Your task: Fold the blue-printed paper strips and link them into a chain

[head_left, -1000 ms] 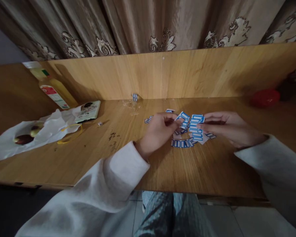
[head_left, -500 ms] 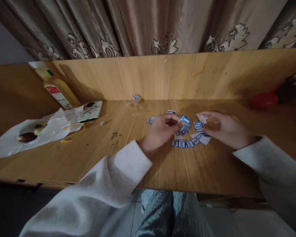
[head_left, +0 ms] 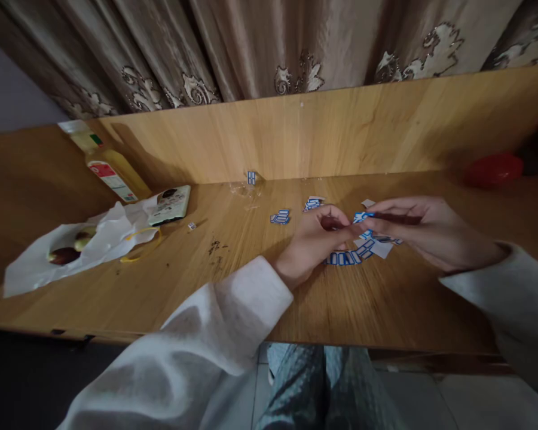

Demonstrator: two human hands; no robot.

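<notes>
My left grip (head_left: 311,242) and right grip (head_left: 424,230) pinched blue strips (head_left: 362,216) between them; the 2 had just drawn together, so both could work them.

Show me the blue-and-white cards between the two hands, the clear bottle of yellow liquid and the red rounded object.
Blue-and-white cards (head_left: 361,216): head view, exposed blue-edged top.
Clear bottle (head_left: 110,175): head view, front label.
Red rounded object (head_left: 494,169): head view, middle of visible side.
</notes>
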